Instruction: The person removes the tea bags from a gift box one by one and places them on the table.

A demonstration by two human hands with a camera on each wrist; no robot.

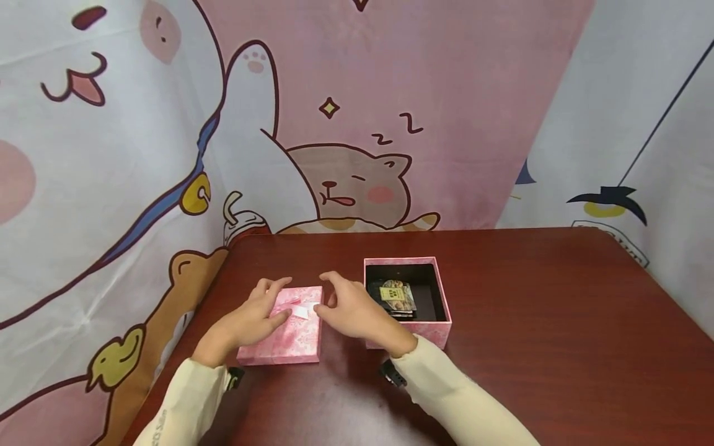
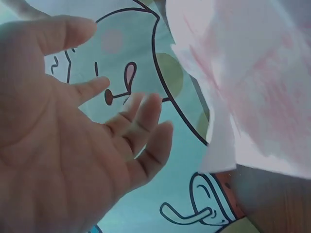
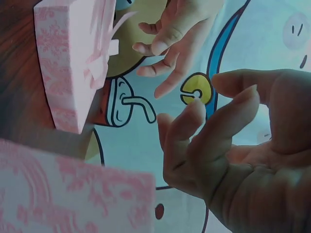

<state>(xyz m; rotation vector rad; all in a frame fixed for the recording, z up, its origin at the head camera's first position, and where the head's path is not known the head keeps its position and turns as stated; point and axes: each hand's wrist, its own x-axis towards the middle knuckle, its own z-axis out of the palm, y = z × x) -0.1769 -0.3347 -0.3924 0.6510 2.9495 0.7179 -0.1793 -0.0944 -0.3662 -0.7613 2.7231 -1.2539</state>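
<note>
A pink patterned box lid (image 1: 298, 348) with a ribbon bow (image 1: 290, 305) and a small white tag (image 1: 299, 311) lies on the table. Over its left part hovers my left hand (image 1: 253, 319), fingers loosely spread and holding nothing; its palm (image 2: 63, 141) shows in the left wrist view. My right hand (image 1: 354, 308) is between the lid and the matching pink box (image 1: 409, 333), fingers bent loosely around air. Also in the right wrist view, that hand (image 3: 228, 145) appears apart from both lid (image 3: 58, 68) and box (image 3: 82, 194). The box stands uncovered, its inside black.
Several small printed packets (image 1: 397, 296) lie at the left inside the box. The dark red-brown table (image 1: 530, 322) extends to the right. A cartoon-printed cloth (image 1: 446, 74) hangs behind the table and along its left side.
</note>
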